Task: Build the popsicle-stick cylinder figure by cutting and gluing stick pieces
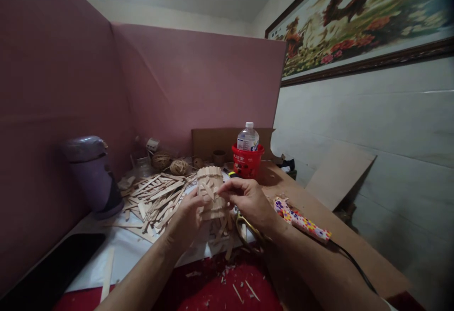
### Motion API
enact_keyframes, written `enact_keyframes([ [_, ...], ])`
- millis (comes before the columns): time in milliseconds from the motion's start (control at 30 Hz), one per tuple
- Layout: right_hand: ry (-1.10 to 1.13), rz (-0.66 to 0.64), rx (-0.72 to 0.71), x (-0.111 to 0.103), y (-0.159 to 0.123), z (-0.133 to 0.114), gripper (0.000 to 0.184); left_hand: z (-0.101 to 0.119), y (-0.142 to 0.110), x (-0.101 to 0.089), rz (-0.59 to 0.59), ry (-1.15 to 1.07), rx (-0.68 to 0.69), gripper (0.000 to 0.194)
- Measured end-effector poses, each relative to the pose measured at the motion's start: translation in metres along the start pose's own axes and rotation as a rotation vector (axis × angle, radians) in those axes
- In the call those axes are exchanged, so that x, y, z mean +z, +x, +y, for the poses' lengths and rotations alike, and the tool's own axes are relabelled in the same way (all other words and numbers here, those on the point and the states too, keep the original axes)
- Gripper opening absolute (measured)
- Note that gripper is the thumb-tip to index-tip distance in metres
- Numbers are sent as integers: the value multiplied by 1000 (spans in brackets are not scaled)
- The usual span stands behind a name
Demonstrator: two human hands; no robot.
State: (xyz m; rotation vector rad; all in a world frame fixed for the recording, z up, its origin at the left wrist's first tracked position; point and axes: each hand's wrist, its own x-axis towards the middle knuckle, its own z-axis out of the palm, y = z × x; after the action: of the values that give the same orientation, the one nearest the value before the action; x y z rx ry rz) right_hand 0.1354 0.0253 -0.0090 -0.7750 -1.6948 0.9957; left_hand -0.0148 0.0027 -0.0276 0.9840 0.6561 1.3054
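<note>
A small round holder built of craft sticks (210,177) stands upright in front of me, with short pieces of wood in a leaf-like pattern on its side. My left hand (189,211) grips it from the left, thumb across the front. On the other side, my right hand (250,200) has thumb and index finger pinched close against the holder's surface. Whatever lies between those fingertips is too small or hidden to name. Gold-handled scissors (247,228) lie just below my right hand. A heap of loose craft sticks (159,197) spreads out to the left of the holder.
A purple tumbler (92,176) and a black phone-like slab (64,263) are on the left. Balls of twine (178,167) sit behind the sticks. At the back is a red bucket (247,162) with a plastic bottle (248,137). A flower-patterned corded tool (301,221) lies right.
</note>
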Motion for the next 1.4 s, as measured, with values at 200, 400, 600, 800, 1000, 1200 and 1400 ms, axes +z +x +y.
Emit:
enact_keyframes([
  [200,18,40,44,-1,-7,6,8,-3,-1,1,20,-37,-57,25],
  [400,-6,59,37,-6,-13,14,7,-9,0,1,6,-47,-83,24],
  [600,-9,77,134,-6,-14,12,2,-10,0,2,15,-24,-98,21],
  [800,-20,81,129,-4,-15,13,4,-10,-2,4,39,-31,-109,17],
  [1000,-15,71,142,-4,-16,12,4,-9,-3,7,53,14,-112,27],
  [1200,-23,71,133,-4,-16,13,5,-9,-1,6,33,30,-122,29],
  [1400,-75,77,119,-3,-18,17,7,-8,-3,9,36,60,-95,34],
])
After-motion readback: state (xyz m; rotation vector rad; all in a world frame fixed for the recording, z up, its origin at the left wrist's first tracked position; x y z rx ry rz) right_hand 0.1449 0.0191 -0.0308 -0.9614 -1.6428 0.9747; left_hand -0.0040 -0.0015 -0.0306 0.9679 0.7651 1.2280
